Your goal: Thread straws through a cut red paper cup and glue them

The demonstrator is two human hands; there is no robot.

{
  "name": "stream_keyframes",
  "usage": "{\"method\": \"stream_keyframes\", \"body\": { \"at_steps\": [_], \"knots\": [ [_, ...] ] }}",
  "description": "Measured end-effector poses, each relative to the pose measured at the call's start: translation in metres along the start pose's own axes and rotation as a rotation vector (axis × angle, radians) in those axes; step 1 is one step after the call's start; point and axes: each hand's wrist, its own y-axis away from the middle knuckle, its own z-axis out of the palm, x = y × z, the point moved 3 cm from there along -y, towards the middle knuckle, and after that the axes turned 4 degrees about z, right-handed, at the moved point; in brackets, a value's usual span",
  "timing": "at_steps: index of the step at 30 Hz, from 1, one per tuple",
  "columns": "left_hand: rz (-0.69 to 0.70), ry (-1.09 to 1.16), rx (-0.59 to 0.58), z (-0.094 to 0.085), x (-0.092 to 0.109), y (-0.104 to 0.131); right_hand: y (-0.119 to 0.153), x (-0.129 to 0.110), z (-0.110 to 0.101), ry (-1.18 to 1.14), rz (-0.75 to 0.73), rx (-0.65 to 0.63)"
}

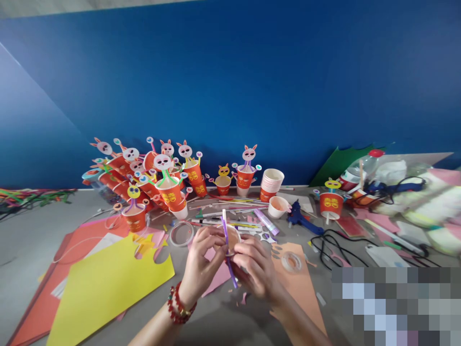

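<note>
In the middle of the head view, a paper cup point(234, 234) sits between my two hands, its pale mouth partly covered by fingers. Across its near side runs a thin purple stem point(225, 226), perhaps a pipe cleaner, tilted with its lower end toward me. My left hand point(207, 252) is closed, thumb and fingers pinching the stem against the cup. My right hand point(254, 264) curls around the cup's right side, its fingertips by the rim. A pink paper sheet point(218, 276) lies below the hands. Pens point(211, 222) and a purple glue stick point(266, 221) lie just beyond them.
Decorated red cups with animal faces point(169, 192) crowd the back left. A stack of cups point(272, 182) stands at the back. Yellow paper point(115, 288) lies left; orange paper point(298, 283) bears a tape roll point(291, 262). A blue glue gun point(302, 218) and black cable point(326, 245) lie right.
</note>
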Motion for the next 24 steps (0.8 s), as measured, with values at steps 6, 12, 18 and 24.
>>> {"method": "stream_keyframes", "body": {
  "at_steps": [6, 12, 18, 24],
  "knots": [
    [-0.003, 0.008, 0.006, 0.0014, 0.0004, -0.0011, 0.0007, 0.0011, 0.0011, 0.009, -0.019, 0.003],
    [0.016, -0.042, -0.034, 0.0010, 0.0034, -0.0011, -0.0017, 0.0010, -0.0010, 0.020, -0.002, 0.007],
    [-0.003, -0.059, -0.076, 0.0004, -0.0015, 0.0004, -0.0003, 0.0012, -0.0005, 0.037, -0.002, -0.016],
    [0.014, -0.074, -0.021, -0.0006, -0.0001, -0.0002, 0.0010, 0.0010, 0.0009, 0.030, -0.013, -0.017]
  ]
}}
